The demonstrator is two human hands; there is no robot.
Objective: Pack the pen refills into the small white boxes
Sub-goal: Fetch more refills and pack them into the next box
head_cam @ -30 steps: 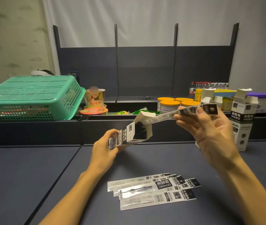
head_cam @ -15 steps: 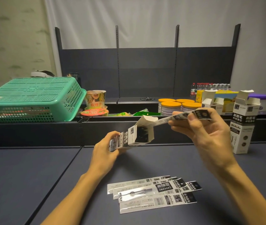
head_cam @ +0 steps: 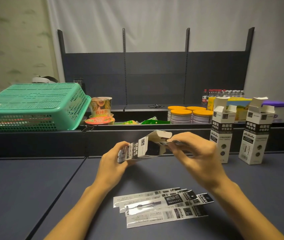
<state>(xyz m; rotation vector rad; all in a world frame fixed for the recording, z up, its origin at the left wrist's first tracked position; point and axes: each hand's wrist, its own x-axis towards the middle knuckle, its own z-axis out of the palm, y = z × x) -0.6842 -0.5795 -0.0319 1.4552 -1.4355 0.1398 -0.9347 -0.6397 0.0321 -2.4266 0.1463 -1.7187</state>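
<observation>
Two white boxes (head_cam: 222, 132) stood open at the table's (head_cam: 34, 196) far right. A third box (head_cam: 141, 148), mouth open, was gripped tilted in the left hand (head_cam: 113, 163). Right hand (head_cam: 195, 153) pinched a refill packet (head_cam: 170, 142), nearly fully inserted. Several refill packets (head_cam: 162, 207) lay unpacked near the body; judged partway done.

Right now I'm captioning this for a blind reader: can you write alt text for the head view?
Two hands pack a pen refill: the left hand holds a small white box on its side while the right hand pushes a refill packet into its open end. More packets lie on the table; two open boxes stand at right.
</observation>
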